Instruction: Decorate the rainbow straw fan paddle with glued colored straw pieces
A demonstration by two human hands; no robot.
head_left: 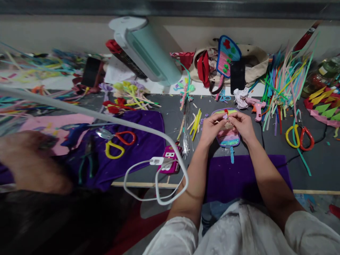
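Note:
My left hand [213, 126] and my right hand [242, 124] meet fingertip to fingertip, both closed in a pinch. Between them is a small light-purple craft piece [225, 116], too small to make out fully. A small red piece [226, 111] shows just beyond the fingertips. Under my hands lies a colourful popsicle-shaped pipe-cleaner craft [228, 140] with a purple border and a blue stick, partly hidden by my fingers. Just left of my left hand are a few small purple pieces [202, 121] and yellow strips [196, 124].
A pink glue gun [257, 107] and scissors [300, 136] lie to the right, with bundled pipe cleaners [281, 90] behind. A white cable [119, 122] arches across the left, near a magenta power strip [171, 161]. Another person's blurred hand [34, 161] is at far left.

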